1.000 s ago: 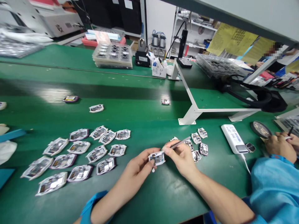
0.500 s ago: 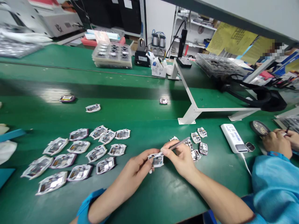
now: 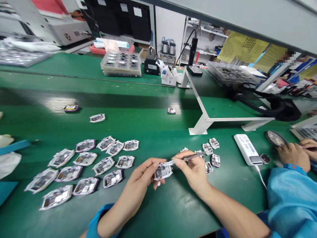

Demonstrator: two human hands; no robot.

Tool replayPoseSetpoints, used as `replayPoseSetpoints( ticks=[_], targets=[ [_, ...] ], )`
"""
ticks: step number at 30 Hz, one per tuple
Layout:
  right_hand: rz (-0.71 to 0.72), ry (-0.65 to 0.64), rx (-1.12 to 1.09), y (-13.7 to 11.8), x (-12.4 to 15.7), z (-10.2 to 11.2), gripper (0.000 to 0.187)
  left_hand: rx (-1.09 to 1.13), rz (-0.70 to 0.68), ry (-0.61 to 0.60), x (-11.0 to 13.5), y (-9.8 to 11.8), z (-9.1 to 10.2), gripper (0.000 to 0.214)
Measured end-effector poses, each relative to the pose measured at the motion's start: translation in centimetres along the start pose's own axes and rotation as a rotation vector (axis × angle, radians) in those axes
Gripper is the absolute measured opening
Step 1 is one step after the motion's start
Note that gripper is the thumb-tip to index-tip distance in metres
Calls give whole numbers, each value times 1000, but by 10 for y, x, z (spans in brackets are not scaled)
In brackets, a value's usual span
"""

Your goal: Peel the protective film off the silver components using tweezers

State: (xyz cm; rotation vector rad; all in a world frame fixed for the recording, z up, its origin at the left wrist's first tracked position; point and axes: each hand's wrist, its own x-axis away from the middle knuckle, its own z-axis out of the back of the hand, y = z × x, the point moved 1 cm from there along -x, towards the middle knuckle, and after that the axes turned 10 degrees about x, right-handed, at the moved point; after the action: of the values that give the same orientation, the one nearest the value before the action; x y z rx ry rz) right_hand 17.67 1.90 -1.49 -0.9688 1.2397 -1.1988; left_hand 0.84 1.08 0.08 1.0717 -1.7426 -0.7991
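My left hand [image 3: 145, 175] is closed on a small pale watch case [image 3: 163, 171] with an open back that shows its circuit parts. In my right hand [image 3: 194, 170] is a pair of grey tweezers [image 3: 189, 156], gripped between thumb and fingers. The tips of the tweezers reach the upper right edge of the case; what they touch there is too small to make out. Left of my hands lie several similar watch cases [image 3: 85, 186] in loose rows. A smaller group of cases [image 3: 215, 160] lies just beyond my right hand, partly hidden by it.
A white metal stand [image 3: 201, 124] rises at the back right. A white box-shaped device [image 3: 247, 149] with a cable lies on the right, near a co-worker's hands [image 3: 293, 157]. Stacked clear trays [image 3: 121, 64] sit on the rear ledge. Single cases [image 3: 97, 118] lie farther back.
My left thumb has shifted to the upper left edge of the watch case, and more of its inside shows. The tweezers lie flatter. The whole view has shifted slightly.
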Motion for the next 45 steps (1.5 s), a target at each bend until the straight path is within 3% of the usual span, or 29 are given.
replayPoseSetpoints(
  ticks=[10, 17, 20, 29, 38, 45],
  targets=[
    [164, -57, 23, 2, 2, -2, 6, -63, -37, -4, 0, -5, 0, 38],
    [599, -56, 184, -16, 3, 0, 4, -124, -10, 20, -1, -4, 4, 42],
    [702, -67, 240, -22, 2, 2, 5, -134, 12, 30, -2, -2, 3, 44],
    [770, -89, 312, -21, 0, 4, 5, -84, 84, 32, 0, 0, 1, 45],
    [860, -162, 381, -19, 1, 8, 20, -4, 107, 31, 1, 3, -2, 39],
    [937, -208, 468, -26, -1, 11, 13, 27, 171, 35, 1, 2, 0, 36]
  ],
)
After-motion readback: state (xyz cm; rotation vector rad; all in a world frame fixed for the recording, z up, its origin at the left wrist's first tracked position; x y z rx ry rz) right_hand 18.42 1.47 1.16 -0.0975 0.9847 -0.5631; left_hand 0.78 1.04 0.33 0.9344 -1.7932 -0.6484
